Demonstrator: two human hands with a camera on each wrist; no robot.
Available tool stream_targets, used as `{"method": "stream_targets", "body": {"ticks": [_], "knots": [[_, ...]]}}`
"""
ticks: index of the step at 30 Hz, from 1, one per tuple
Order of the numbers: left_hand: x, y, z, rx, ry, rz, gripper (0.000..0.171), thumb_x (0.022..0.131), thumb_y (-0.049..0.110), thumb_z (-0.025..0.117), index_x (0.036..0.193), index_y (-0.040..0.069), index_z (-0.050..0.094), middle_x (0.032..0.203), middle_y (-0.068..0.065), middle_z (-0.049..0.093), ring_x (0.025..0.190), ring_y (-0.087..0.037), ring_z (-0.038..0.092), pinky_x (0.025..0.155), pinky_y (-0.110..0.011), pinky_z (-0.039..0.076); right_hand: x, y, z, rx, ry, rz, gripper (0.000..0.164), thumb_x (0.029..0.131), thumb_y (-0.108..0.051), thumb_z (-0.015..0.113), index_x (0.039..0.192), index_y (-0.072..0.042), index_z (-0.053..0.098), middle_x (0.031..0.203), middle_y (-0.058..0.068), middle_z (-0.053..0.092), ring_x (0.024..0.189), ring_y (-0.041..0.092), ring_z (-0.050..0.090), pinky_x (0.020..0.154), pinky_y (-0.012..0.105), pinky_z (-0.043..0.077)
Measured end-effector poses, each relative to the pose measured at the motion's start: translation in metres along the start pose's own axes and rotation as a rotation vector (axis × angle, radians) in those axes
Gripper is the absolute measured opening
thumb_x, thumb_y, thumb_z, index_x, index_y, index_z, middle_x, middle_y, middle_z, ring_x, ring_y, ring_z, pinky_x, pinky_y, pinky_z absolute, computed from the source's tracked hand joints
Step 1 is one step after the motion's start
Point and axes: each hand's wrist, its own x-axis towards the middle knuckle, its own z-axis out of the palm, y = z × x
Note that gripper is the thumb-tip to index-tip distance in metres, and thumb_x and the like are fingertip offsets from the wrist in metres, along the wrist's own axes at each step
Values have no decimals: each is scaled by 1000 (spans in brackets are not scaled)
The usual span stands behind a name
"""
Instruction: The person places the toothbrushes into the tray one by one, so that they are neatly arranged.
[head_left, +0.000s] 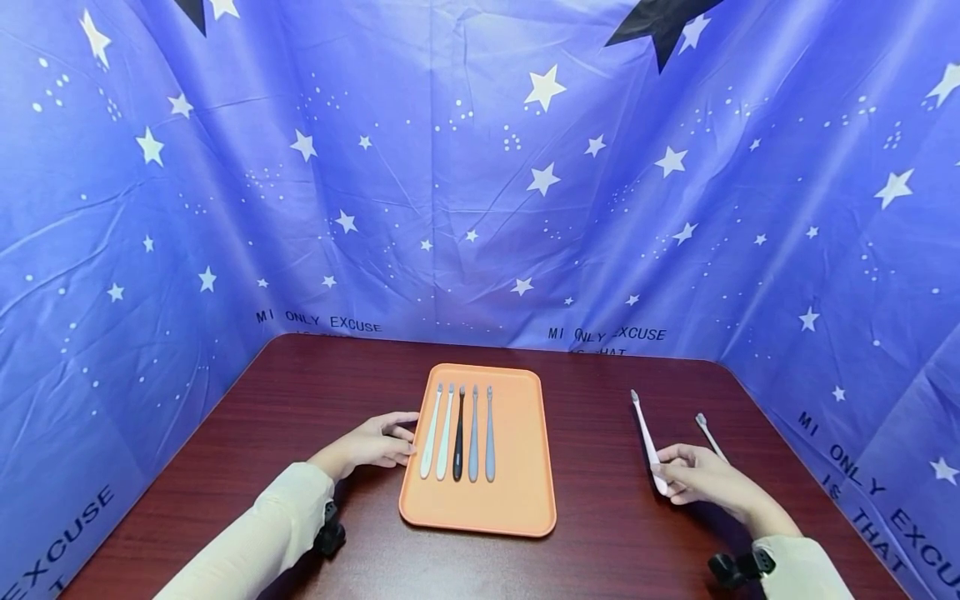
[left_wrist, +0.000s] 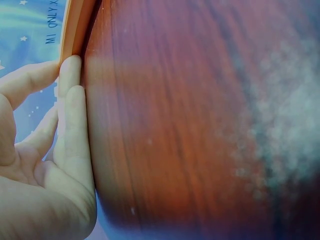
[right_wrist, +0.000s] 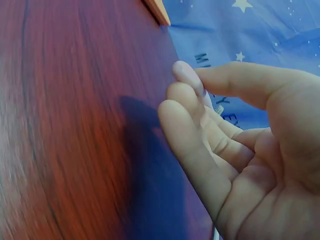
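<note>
Against the left side of the orange tray (head_left: 480, 510), my left hand (head_left: 378, 440) rests with straight fingers, thumb tip at the rim. In the left wrist view the fingertips (left_wrist: 72, 70) touch the tray's edge. On the tray lie several toothbrushes side by side, heads away from me: white ones, a black toothbrush (head_left: 459, 437) and grey-blue ones. My right hand (head_left: 697, 479) pinches the handle end of a pale pink toothbrush (head_left: 645, 433) between thumb and fingers, its head pointing away. The right wrist view shows only the handle's end (right_wrist: 187, 75) between the fingertips.
Another light toothbrush (head_left: 708, 435) lies on the dark red wooden table (head_left: 600, 533), partly hidden behind my right hand. A blue curtain (head_left: 450, 208) with stars encloses the table's back and sides. Each wrist carries a small black device.
</note>
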Motion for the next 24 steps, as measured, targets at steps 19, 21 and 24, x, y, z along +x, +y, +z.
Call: {"method": "stream_targets", "body": {"ticks": [19,21,24], "knots": [[-2,5,1,16,4,0,71,87,11,72,150,2,40,113,-10,65,87,-22,70,77,-40,56,24,-21,40,90,-77,-50,49,100,-15,60,131,19,43,81,6,61,68,11,60,63,29,56],[-2,5,0,11,1,1,71,87,11,72,151,1,40,113,-11,65,87,-23,70,77,-40,56,27,-23,46,97,-79,-50,50,100,-15,60,132,19,43,81,6,61,68,11,60,63,29,56],[-2,5,0,5,-4,2,71,88,11,71,151,1,40,113,-11,65,87,-23,70,77,-40,56,32,-25,53,106,-80,-54,50,100,-16,61,132,18,45,80,7,62,68,11,60,62,28,55]]}}
